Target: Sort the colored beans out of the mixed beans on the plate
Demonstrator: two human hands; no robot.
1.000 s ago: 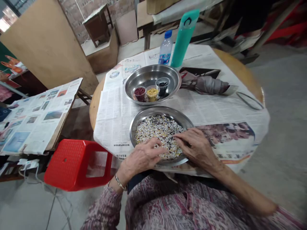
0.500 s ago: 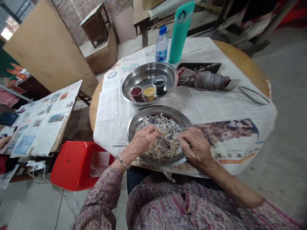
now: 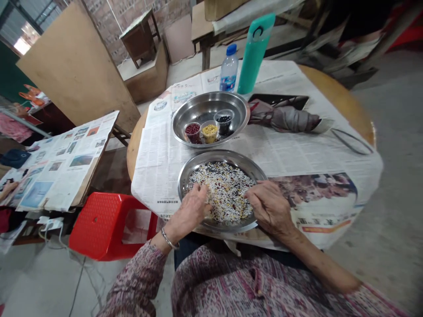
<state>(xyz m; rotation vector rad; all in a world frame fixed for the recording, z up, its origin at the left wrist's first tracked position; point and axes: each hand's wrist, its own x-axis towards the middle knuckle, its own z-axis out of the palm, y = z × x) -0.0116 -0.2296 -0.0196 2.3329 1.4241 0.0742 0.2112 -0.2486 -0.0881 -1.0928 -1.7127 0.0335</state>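
Observation:
In front of me a steel basin (image 3: pixel 183 172) holds spread-out white grains mixed with yellow, dark and red beans (image 3: pixel 226 187). My left hand (image 3: pixel 191 209) is over the basin's left side, its fingers curled down at the grains; whatever they pinch is hidden. At the right rim, my right hand (image 3: pixel 271 207) is closed, thumb and forefinger together above the grains; its contents cannot be seen. Just behind, a second steel basin (image 3: pixel 208 103) contains clear cups of red beans (image 3: pixel 192 130), yellow beans (image 3: pixel 209 132) and black beans (image 3: pixel 224 123).
Newspaper (image 3: pixel 155 163) covers the round table. A water bottle (image 3: pixel 229 70), a teal flask (image 3: pixel 256 55), a folded grey umbrella (image 3: pixel 287 118) and a dark tray (image 3: pixel 299 101) stand or lie behind. To the left are a red stool (image 3: pixel 95 224) and another paper-covered table (image 3: pixel 71 163) with a person's hand.
My left hand has drawn back left and toward me from the middle of the grains. My right hand stays at the right rim. The view has tilted slightly.

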